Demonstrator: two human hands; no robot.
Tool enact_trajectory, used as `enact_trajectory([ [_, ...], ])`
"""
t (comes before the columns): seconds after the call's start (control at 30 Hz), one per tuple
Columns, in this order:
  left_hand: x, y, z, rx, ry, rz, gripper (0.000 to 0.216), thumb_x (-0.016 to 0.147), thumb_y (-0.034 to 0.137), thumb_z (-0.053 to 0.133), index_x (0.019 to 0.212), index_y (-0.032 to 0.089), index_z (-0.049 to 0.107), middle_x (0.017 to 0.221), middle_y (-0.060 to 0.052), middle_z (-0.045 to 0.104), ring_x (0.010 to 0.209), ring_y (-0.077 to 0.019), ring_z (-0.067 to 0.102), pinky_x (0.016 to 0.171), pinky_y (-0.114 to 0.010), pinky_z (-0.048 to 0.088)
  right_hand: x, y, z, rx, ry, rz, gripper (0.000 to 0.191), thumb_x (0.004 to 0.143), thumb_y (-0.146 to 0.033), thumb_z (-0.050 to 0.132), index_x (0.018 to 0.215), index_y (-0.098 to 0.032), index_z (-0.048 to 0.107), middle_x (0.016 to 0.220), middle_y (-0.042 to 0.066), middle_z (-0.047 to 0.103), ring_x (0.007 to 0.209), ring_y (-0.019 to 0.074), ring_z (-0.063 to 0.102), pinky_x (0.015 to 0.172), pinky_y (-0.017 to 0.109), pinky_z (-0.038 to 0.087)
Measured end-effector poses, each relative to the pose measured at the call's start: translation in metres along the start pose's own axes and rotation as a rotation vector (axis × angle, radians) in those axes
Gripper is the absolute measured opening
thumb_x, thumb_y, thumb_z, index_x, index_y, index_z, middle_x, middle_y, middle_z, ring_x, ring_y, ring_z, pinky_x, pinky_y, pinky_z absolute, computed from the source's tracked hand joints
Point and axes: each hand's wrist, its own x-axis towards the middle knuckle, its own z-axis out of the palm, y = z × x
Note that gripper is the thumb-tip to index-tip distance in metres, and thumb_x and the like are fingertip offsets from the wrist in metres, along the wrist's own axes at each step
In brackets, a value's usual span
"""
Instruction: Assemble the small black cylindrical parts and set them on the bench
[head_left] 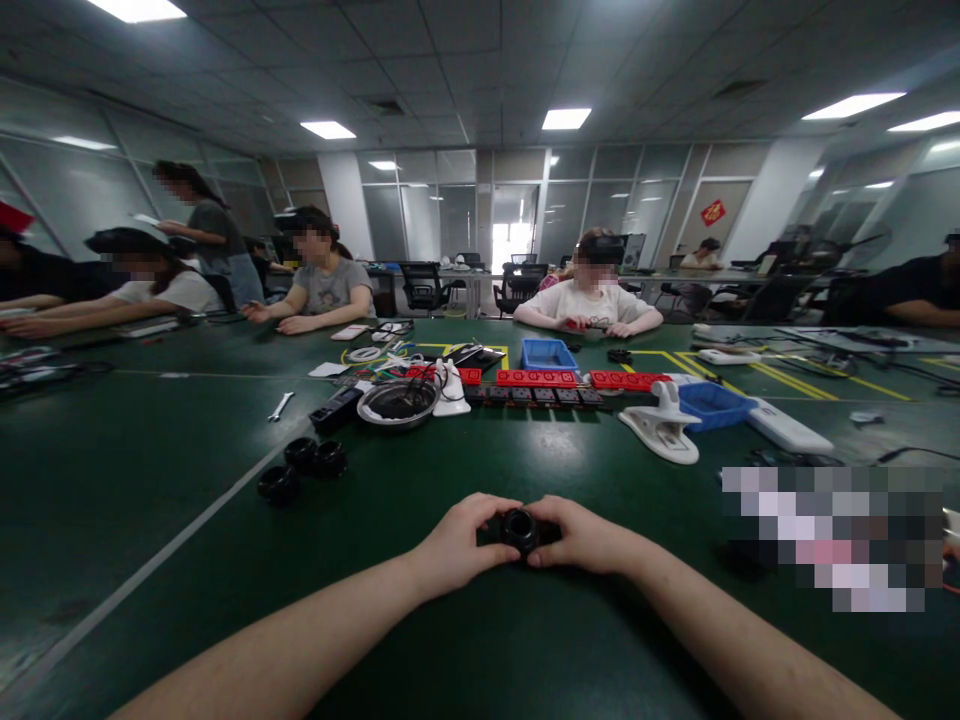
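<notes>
A short black cylindrical part with a round hole through its middle (520,530) is held low over the green table in front of me. From its left side my left hand (465,535) grips it between thumb and fingers. My right hand (581,535) closes on its right side the same way, and something dark shows between that thumb and forefinger. The palm sides of both hands are hidden. Farther left lie three similar black ring-shaped parts (301,455), grouped close together.
Beyond the parts lie a wrench (281,407), a metal bowl (397,405), red socket strips (536,378), blue bins (549,353) and a white clip-on base (664,425). Cables are heaped at the far left. A person in a white shirt (592,300) sits opposite; others sit left.
</notes>
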Motion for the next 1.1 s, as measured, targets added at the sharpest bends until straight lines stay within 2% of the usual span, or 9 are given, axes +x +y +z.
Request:
enact_trajectory([
  [0.1, -0.001, 0.002, 0.000, 0.019, 0.020, -0.012, 0.040, 0.065, 0.025, 0.066, 0.103, 0.023, 0.054, 0.098, -0.002, 0.056, 0.089, -0.0184, 0.051, 0.074, -0.029, 0.042, 0.001, 0.001, 0.004, -0.020, 0.055, 0.041, 0.028, 0.060, -0.029, 0.068, 0.082, -0.015, 0.058, 0.070, -0.003, 0.053, 0.063, 0.0110, 0.048, 0.054, 0.020, 0.035],
  [0.23, 0.000, 0.004, 0.003, 0.051, 0.067, -0.060, 0.040, 0.058, 0.030, 0.071, 0.094, 0.020, 0.057, 0.090, -0.002, 0.056, 0.083, -0.0183, 0.051, 0.069, -0.028, 0.041, 0.003, -0.003, 0.016, -0.254, 0.199, 0.115, 0.038, 0.053, -0.045, 0.070, 0.071, -0.016, 0.054, 0.068, 0.000, 0.052, 0.062, 0.0126, 0.046, 0.051, 0.021, 0.031],
  [0.37, 0.000, 0.002, 0.007, 0.097, 0.144, -0.101, 0.037, 0.055, 0.028, 0.073, 0.087, 0.019, 0.056, 0.086, -0.001, 0.055, 0.080, -0.0188, 0.051, 0.068, -0.028, 0.040, 0.006, -0.008, 0.025, -0.459, 0.290, 0.150, 0.040, 0.055, -0.052, 0.064, 0.069, -0.016, 0.053, 0.068, 0.003, 0.054, 0.063, 0.0153, 0.048, 0.052, 0.023, 0.031],
  [0.53, 0.000, 0.002, 0.009, 0.111, 0.197, -0.118, 0.032, 0.058, 0.028, 0.069, 0.085, 0.019, 0.054, 0.086, -0.001, 0.054, 0.082, -0.0197, 0.051, 0.071, -0.031, 0.040, 0.008, -0.013, 0.029, -0.555, 0.326, 0.180, 0.041, 0.060, -0.056, 0.058, 0.070, -0.016, 0.055, 0.069, 0.006, 0.057, 0.066, 0.0197, 0.051, 0.057, 0.028, 0.035],
  [0.63, 0.000, 0.003, 0.009, 0.097, 0.198, -0.048, 0.042, 0.057, 0.026, 0.070, 0.095, 0.020, 0.052, 0.095, -0.003, 0.053, 0.089, -0.0205, 0.049, 0.077, -0.032, 0.040, 0.006, -0.014, 0.022, -0.477, 0.287, 0.118, 0.048, 0.056, -0.056, 0.062, 0.081, -0.016, 0.056, 0.077, 0.006, 0.059, 0.073, 0.0216, 0.053, 0.062, 0.030, 0.038],
  [0.73, -0.001, 0.003, 0.007, 0.112, 0.197, 0.021, 0.049, 0.059, 0.029, 0.070, 0.103, 0.021, 0.050, 0.101, -0.004, 0.052, 0.095, -0.0212, 0.047, 0.082, -0.034, 0.039, 0.000, -0.012, 0.012, -0.262, 0.205, 0.015, 0.060, 0.051, -0.048, 0.070, 0.099, -0.017, 0.052, 0.092, 0.006, 0.057, 0.082, 0.0213, 0.052, 0.069, 0.031, 0.040],
  [0.87, -0.001, 0.001, 0.003, 0.132, 0.146, 0.073, 0.041, 0.064, 0.030, 0.068, 0.102, 0.023, 0.055, 0.099, -0.004, 0.053, 0.094, -0.0205, 0.048, 0.084, -0.034, 0.038, -0.003, -0.006, 0.001, 0.093, 0.091, -0.027, 0.069, 0.061, -0.025, 0.068, 0.122, -0.019, 0.037, 0.106, 0.006, 0.053, 0.086, 0.0172, 0.051, 0.073, 0.028, 0.041],
  [1.0, 0.001, 0.000, -0.002, 0.123, 0.058, 0.097, 0.044, 0.066, 0.026, 0.066, 0.108, 0.026, 0.053, 0.101, -0.003, 0.050, 0.096, -0.0198, 0.046, 0.086, -0.033, 0.037, -0.001, -0.003, -0.005, 0.199, -0.070, -0.030, 0.053, 0.065, -0.012, 0.060, 0.115, -0.018, 0.046, 0.095, 0.002, 0.057, 0.076, 0.0136, 0.051, 0.067, 0.025, 0.041],
  [1.1, 0.002, 0.002, -0.003, 0.116, 0.006, 0.082, 0.044, 0.068, 0.026, 0.065, 0.110, 0.026, 0.053, 0.096, -0.002, 0.052, 0.093, -0.0196, 0.048, 0.082, -0.032, 0.039, 0.001, -0.001, -0.005, 0.185, -0.075, 0.001, 0.038, 0.065, -0.012, 0.059, 0.102, -0.016, 0.053, 0.084, 0.000, 0.056, 0.071, 0.0124, 0.050, 0.063, 0.023, 0.040],
])
